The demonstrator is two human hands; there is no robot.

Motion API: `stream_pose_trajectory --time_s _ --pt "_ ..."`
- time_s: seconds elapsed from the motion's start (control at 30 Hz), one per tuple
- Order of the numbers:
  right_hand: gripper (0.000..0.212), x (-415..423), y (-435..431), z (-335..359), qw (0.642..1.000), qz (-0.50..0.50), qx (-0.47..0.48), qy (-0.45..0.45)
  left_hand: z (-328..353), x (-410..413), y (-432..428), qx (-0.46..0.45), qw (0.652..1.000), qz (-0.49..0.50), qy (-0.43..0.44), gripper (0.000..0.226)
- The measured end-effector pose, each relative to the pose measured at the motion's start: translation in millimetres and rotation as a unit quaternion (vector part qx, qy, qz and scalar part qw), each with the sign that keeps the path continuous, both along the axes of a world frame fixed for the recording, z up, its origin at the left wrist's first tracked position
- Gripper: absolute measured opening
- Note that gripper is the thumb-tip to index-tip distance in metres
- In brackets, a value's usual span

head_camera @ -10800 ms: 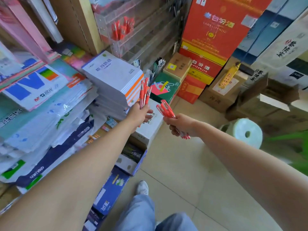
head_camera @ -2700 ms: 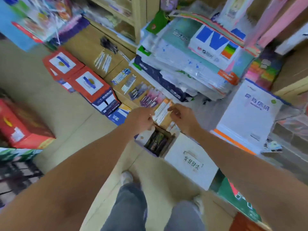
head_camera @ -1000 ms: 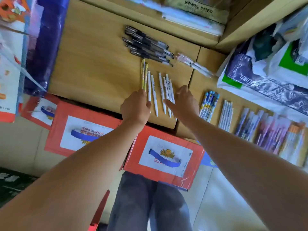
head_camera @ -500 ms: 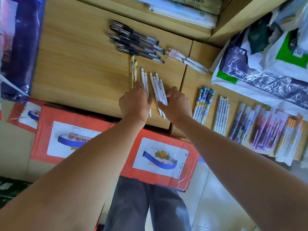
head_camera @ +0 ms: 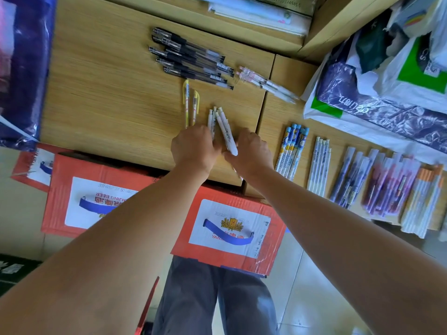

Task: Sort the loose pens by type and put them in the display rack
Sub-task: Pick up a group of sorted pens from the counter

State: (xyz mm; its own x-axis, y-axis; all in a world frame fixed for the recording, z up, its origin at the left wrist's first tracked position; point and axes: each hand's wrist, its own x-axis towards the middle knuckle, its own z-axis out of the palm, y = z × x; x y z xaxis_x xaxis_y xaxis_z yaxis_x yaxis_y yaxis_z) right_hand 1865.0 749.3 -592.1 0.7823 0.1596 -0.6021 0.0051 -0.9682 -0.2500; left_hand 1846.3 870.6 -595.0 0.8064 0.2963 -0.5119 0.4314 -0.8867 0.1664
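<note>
Left hand (head_camera: pixel 193 151) and right hand (head_camera: pixel 249 153) curled on white pens (head_camera: pixel 226 131), bunch pinched between them on tabletop (head_camera: pixel 108 93) — risk of fanning bunch under uneven squeeze, strays rolling into yellow pens (head_camera: pixel 186 100) just beyond left hand.

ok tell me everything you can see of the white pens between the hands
The white pens are a handful of slim, plastic-looking barrels with small dark print, bunched together and fanning slightly at the far ends. Their near ends are held between the left hand and right hand, over the wooden top, just right of two yellow pens.
</note>
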Motion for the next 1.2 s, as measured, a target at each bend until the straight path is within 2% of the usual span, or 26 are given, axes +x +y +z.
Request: stream_pose_trajectory --time_s 0.13,0.27,0.43,0.57,0.67,0.77,0.9,1.03,1.2 --pt "0.037 -3 -7 -1 0.998 -0.031 0.046 0.003 -1 0 0 0.011 1.000 -0.014 0.003 0.032" --pt "0.036 -3 -6 0 0.999 -0.011 0.043 0.008 0 2 -2 0.029 0.998 -0.047 0.002 0.030" --pt "0.024 -2 -9 -3 0.998 -0.023 0.059 0.014 1 4 -1 0.058 0.995 -0.079 -0.001 0.021" --pt "0.014 2 -21 -3 0.990 -0.034 0.129 0.046 0 0 -4 0.043 0.998 -0.041 0.013 0.029" --pt "0.015 4 -35 1 0.975 -0.067 0.191 0.091 5 -1 -8 0.003 1.000 0.014 0.014 0.033" --pt "0.017 3 -49 11 0.961 -0.107 0.226 0.122 17 0 -15 -0.008 1.000 -0.019 0.001 0.035" --pt "0.020 -7 -65 29 0.949 -0.126 0.250 0.144 31 -2 -32 -0.099 0.995 -0.009 -0.003 0.035" --pt "0.024 -21 -85 55 0.945 -0.121 0.263 0.151 57 -5 -57 -0.246 0.963 0.107 -0.011 0.030" --pt "0.031 -43 -116 101 0.935 -0.125 0.288 0.165 110 -12 -87 -0.330 0.918 0.217 -0.026 0.030"
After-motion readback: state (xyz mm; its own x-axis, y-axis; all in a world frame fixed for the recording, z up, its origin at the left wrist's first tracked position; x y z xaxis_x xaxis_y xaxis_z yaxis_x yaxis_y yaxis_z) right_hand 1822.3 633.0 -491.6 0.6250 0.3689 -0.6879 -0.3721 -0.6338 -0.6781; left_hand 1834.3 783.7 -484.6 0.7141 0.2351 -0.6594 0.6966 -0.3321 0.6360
